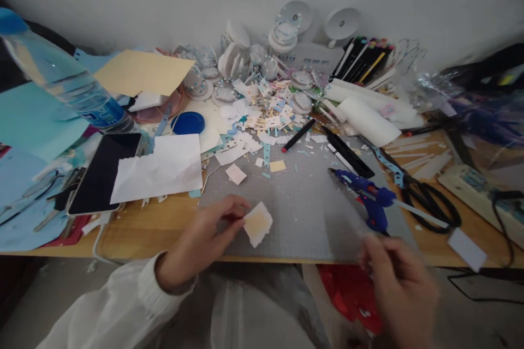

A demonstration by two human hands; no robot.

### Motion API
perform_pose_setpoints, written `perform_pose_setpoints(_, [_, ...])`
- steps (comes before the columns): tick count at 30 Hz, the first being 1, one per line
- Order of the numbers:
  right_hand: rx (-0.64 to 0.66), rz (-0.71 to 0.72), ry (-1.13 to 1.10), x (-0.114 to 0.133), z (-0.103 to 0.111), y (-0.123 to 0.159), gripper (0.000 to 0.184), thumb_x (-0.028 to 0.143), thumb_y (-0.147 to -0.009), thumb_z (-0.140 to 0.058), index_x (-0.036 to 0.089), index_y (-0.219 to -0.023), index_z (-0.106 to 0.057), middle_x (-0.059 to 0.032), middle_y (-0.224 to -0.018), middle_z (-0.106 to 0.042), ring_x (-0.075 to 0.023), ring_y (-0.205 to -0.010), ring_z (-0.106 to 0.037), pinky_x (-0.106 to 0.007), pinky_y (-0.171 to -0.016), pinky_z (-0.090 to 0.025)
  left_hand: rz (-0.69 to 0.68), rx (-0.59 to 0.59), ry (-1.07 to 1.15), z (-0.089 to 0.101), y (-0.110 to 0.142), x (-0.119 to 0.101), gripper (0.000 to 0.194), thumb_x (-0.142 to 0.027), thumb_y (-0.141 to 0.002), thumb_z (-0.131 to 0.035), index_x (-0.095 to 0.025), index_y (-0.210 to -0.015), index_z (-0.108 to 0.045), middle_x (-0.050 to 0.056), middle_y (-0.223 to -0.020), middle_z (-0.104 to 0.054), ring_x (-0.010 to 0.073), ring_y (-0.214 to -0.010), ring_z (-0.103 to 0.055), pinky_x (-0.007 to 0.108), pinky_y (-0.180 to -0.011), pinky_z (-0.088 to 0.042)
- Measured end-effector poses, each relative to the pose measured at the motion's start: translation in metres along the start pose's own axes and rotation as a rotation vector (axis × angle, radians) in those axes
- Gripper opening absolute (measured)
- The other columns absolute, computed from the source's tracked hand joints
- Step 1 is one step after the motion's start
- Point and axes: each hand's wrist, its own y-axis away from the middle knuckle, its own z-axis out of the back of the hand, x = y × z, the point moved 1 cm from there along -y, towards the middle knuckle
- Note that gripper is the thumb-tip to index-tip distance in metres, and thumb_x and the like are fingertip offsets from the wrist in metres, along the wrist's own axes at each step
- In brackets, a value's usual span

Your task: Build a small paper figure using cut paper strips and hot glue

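My left hand (pixel 219 226) pinches a small white paper piece (pixel 257 224) by its left corner, just above the grey cutting mat (pixel 301 218). The piece has ragged edges and a pale yellow middle. My right hand (pixel 397 278) is at the desk's front edge, smeared by motion; its fingers look curled, but I cannot tell whether anything is in them. Beyond it a blue glue gun (pixel 366 193) lies on the mat with a white glue stick out of its back. Ahead of my left hand are a pinkish paper square (pixel 236 174) and a yellow paper piece (pixel 278 166).
Paper scraps (pixel 270 106) heap at the back. Black-handled scissors (pixel 429 204), a power strip (pixel 481 196) and a black cutter (pixel 347 152) lie right. A phone (pixel 107 172), torn white paper (pixel 164 166) and a water bottle (pixel 69 79) stand or lie left.
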Motion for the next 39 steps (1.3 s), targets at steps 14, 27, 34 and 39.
perform_pose_setpoints(14, [-0.065, 0.376, 0.559, -0.038, 0.004, -0.059, 0.057, 0.067, -0.083, -0.044, 0.014, -0.099, -0.057, -0.0140, -0.088, -0.058, -0.0301, -0.084, -0.053, -0.047, -0.077, -0.044, -0.459, -0.163, -0.825, -0.014, 0.022, 0.003, 0.025, -0.018, -0.094, -0.050, -0.014, -0.117, -0.061, 0.009, -0.113, -0.071, 0.0253, -0.101, -0.059, 0.041, -0.088, -0.041])
perform_pose_setpoints(27, [-0.057, 0.310, 0.635, -0.039, -0.011, -0.067, 0.058, 0.064, -0.087, -0.039, 0.011, -0.100, -0.060, -0.0132, -0.079, -0.055, -0.0303, -0.076, -0.053, -0.040, -0.066, -0.039, -0.396, -0.042, -0.801, -0.016, 0.020, 0.013, 0.038, -0.023, -0.092, -0.052, -0.020, -0.130, -0.056, 0.005, -0.132, -0.064, 0.0239, -0.120, -0.056, 0.040, -0.098, -0.031])
perform_pose_setpoints(34, [-0.212, 0.152, 0.614, -0.022, -0.006, -0.053, 0.052, 0.069, -0.076, -0.055, 0.017, -0.082, -0.063, -0.0063, -0.063, -0.054, -0.0259, -0.059, -0.053, -0.036, -0.055, -0.037, -0.408, 0.045, -0.836, -0.015, 0.011, 0.011, 0.039, -0.034, -0.095, -0.049, -0.021, -0.131, -0.055, 0.007, -0.131, -0.064, 0.0259, -0.119, -0.055, 0.043, -0.098, -0.028])
perform_pose_setpoints(39, [-0.242, 0.186, 0.656, -0.009, -0.007, -0.046, 0.041, 0.059, -0.067, -0.067, 0.023, -0.057, -0.052, 0.0001, -0.046, -0.046, -0.0209, -0.046, -0.049, -0.032, -0.048, -0.034, -0.414, -0.007, -0.907, -0.022, 0.008, 0.011, 0.038, -0.041, -0.095, -0.049, -0.021, -0.125, -0.061, 0.005, -0.126, -0.067, 0.0259, -0.113, -0.057, 0.045, -0.096, -0.030])
